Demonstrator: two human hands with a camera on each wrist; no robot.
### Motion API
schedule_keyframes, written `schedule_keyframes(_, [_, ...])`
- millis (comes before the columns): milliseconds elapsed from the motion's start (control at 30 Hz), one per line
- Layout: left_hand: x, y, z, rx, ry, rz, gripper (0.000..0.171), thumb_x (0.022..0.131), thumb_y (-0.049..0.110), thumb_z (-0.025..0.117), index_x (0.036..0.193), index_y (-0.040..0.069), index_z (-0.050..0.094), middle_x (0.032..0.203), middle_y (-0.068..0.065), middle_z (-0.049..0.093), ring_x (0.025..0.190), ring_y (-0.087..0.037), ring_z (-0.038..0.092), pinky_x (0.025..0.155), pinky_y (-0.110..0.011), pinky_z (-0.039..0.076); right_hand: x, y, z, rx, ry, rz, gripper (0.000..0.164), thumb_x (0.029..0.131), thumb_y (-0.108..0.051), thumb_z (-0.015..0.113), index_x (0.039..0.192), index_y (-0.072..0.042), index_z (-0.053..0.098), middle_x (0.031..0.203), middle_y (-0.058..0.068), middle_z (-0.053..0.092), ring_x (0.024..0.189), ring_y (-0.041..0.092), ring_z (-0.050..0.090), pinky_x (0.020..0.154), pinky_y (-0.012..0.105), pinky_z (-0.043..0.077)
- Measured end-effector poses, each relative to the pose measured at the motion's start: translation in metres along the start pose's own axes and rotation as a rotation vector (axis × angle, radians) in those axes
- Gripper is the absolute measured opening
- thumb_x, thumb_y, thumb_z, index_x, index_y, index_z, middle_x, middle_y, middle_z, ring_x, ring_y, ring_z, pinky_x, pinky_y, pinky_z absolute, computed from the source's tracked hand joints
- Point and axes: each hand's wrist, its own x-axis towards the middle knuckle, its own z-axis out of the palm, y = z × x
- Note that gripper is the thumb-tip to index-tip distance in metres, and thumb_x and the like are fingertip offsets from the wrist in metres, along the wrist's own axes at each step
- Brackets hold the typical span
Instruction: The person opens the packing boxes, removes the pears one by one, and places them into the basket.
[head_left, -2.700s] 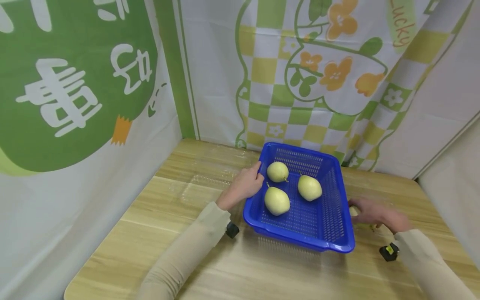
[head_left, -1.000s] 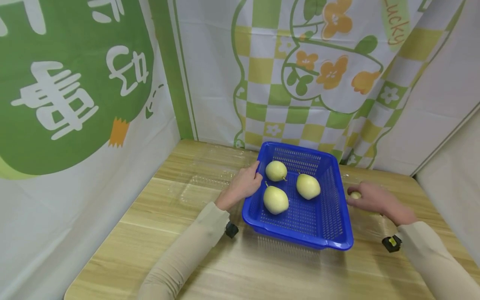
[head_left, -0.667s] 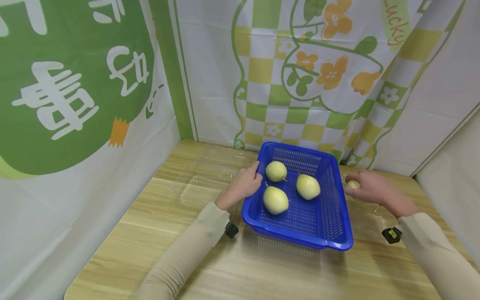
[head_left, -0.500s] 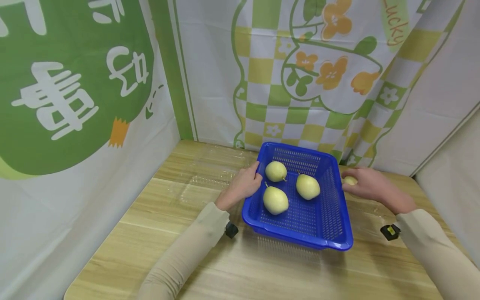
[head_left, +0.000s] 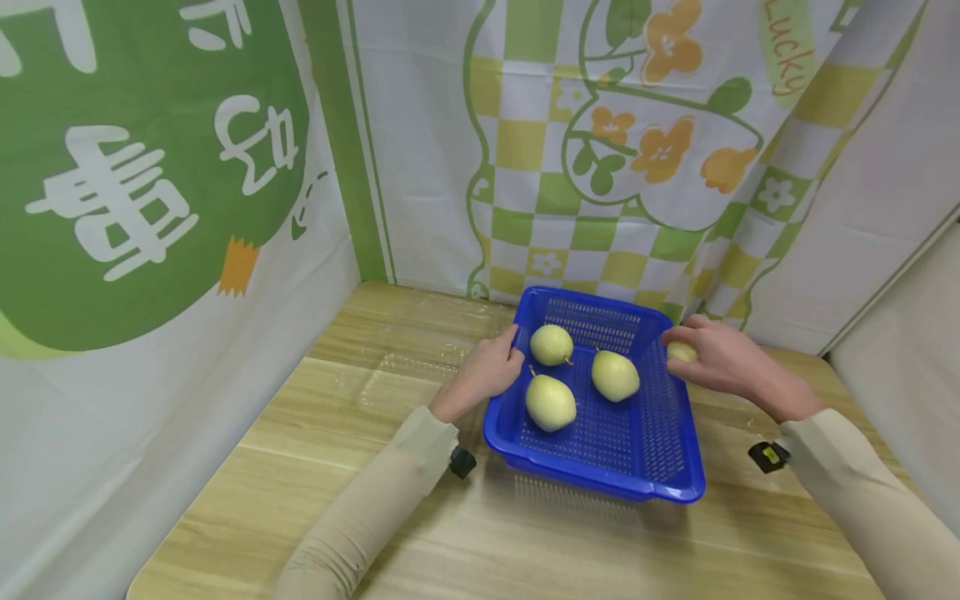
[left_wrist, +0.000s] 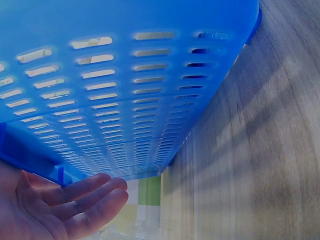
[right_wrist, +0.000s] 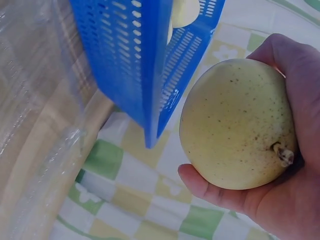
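A blue plastic basket (head_left: 577, 479) with slotted walls stands on the table, and three pale yellow pears (head_left: 551, 403) lie inside it. My left hand (head_left: 487, 367) holds the basket's left rim, thumb on top; the left wrist view shows its fingers (left_wrist: 95, 200) below the rim, outside the slotted wall. My right hand (head_left: 723, 358) grips another pear (right_wrist: 237, 125) at the basket's right rim, level with the back half. Brown specks and a short stem show on this pear in the right wrist view, fingers and thumb around it.
Clear plastic containers (head_left: 408, 379) lie on the wooden table (head_left: 247, 500) left of the basket. More clear plastic (right_wrist: 45, 130) lies to its right. A patterned cloth (head_left: 592, 242) hangs behind the table, and a green and white cloth (head_left: 150, 275) on the left.
My right hand has lifted the pear from the table right of the basket and brought it up and left to the rim. The left hand and the basket have stayed in place.
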Motion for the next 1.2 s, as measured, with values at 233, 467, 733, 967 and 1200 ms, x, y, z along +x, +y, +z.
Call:
schedule_keyframes(233, [0.001, -0.001, 0.001, -0.002, 0.007, 0.001, 0.057, 0.098, 0.021, 0.041, 0.152, 0.005, 0.033, 0.129, -0.022, 0.063, 0.083, -0.025, 0.063, 0.078, -0.041, 0.054, 0.009, -0.014, -0.002, 0.014, -0.027, -0.011, 0.034, 0.087, -0.026, 0.061, 0.117, -0.012, 0.069, 0.111, 0.017, 0.063, 0.086, 0.029, 0.059, 0.065, 0.04, 0.046])
schedule_keyframes(467, [0.001, -0.001, 0.002, -0.007, 0.01, 0.0, 0.057, 0.098, 0.021, 0.041, 0.152, 0.006, 0.034, 0.132, -0.021, 0.061, 0.091, -0.027, 0.065, 0.083, -0.043, 0.054, 0.016, -0.022, 0.0, 0.041, -0.013, -0.076, 0.033, 0.087, -0.024, 0.062, 0.117, -0.011, 0.07, 0.112, 0.017, 0.064, 0.093, 0.032, 0.063, 0.071, 0.045, 0.05])
schedule_keyframes(733, [0.0, 0.0, 0.0, -0.011, 0.023, 0.013, 0.057, 0.097, 0.021, 0.042, 0.151, 0.005, 0.036, 0.134, -0.022, 0.06, 0.107, -0.033, 0.066, 0.091, -0.047, 0.052, 0.026, -0.031, 0.002, 0.069, -0.029, -0.087, 0.035, 0.088, -0.027, 0.063, 0.119, -0.013, 0.069, 0.111, 0.012, 0.064, 0.08, 0.019, 0.058, 0.065, 0.035, 0.048])
schedule_keyframes(967, [-0.001, 0.001, 0.0, -0.005, 0.014, -0.003, 0.056, 0.098, 0.021, 0.041, 0.152, 0.004, 0.034, 0.136, -0.02, 0.059, 0.101, -0.03, 0.066, 0.089, -0.045, 0.053, 0.037, -0.036, 0.01, 0.078, -0.046, -0.139, 0.032, 0.088, -0.028, 0.061, 0.116, -0.013, 0.07, 0.102, 0.008, 0.062, 0.076, 0.016, 0.054, 0.066, 0.034, 0.047])
schedule_keyframes(1200, [0.0, 0.002, 0.001, -0.001, 0.017, -0.004, 0.056, 0.098, 0.021, 0.042, 0.151, 0.005, 0.035, 0.131, -0.022, 0.061, 0.092, -0.03, 0.065, 0.084, -0.044, 0.053, 0.047, -0.042, 0.015, 0.101, -0.092, -0.149, 0.03, 0.089, -0.028, 0.061, 0.115, -0.015, 0.07, 0.106, 0.007, 0.065, 0.087, 0.019, 0.059, 0.072, 0.037, 0.049])
